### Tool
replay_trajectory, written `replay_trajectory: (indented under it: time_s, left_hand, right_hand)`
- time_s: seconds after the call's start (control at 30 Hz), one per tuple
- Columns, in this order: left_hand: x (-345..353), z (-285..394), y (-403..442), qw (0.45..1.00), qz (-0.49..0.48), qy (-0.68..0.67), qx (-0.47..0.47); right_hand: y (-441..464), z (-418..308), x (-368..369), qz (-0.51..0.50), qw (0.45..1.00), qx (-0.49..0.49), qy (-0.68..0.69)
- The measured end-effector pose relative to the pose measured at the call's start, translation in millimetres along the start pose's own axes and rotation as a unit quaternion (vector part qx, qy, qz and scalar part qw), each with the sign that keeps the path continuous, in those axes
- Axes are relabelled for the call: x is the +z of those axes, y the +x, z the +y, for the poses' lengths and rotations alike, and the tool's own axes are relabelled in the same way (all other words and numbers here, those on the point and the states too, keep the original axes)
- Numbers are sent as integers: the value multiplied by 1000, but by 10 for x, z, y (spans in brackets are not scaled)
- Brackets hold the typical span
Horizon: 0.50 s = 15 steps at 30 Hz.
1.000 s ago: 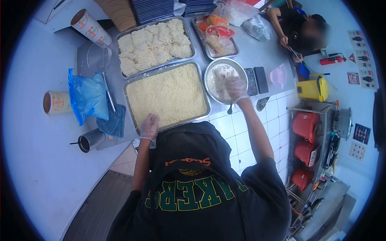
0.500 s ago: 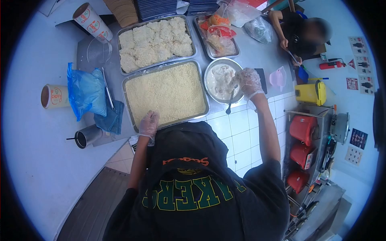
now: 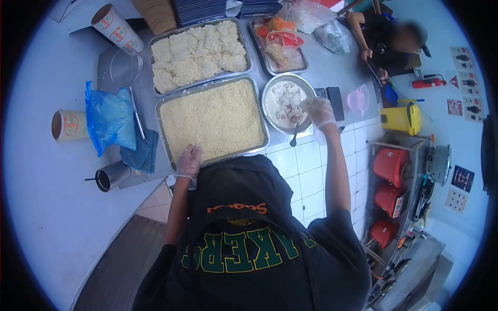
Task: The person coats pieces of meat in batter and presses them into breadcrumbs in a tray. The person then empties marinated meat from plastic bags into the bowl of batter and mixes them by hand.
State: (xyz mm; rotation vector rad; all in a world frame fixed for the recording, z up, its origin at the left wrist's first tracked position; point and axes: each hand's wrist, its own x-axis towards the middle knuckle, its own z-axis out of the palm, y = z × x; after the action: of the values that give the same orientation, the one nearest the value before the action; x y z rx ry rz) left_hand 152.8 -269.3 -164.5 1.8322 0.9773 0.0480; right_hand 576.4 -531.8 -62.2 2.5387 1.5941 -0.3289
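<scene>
Steel bowl [image 3: 265, 93] noted on the metal worktop [image 3: 337, 67], right of the crumb tray [image 3: 208, 115]; white batter with pinkish-brown pieces [image 3: 285, 111] is held in it. The bowl lies directly to the left of the gloved right hand [image 3: 318, 113], whose fingers are placed at its right rim, over the edge. Fingers loosely bent; whether anything is gripped cannot be told. A dark-ended utensil handle [image 3: 293, 140] is seen projecting past the near rim. Black device [image 3: 335, 103] positioned just beyond the right hand, pink plastic jug [image 3: 358, 100] farther right.

Gloved left hand [image 3: 189, 161] set at the near-left corner of the crumb tray, well apart from the bowl; fingers curled over the rim, contact with the crumbs partly hidden. Beyond that tray, coated pieces [image 3: 199, 54] are laid close together in a second tray [image 3: 248, 52]. Bagged items [image 3: 284, 46] are held in a smaller tray [image 3: 305, 65] behind the bowl.
</scene>
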Motion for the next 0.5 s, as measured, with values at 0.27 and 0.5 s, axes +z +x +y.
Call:
replay_trajectory:
  time_s: [0.27,0.5]
  left_hand:
    - [-62,385,38,994,20,92,55]
    - [60,-238,101,998,31,-8,55]
  right_hand:
    - [439,150,536,39,998,6,51]
    - [565,549,958,-14,995,-29,93]
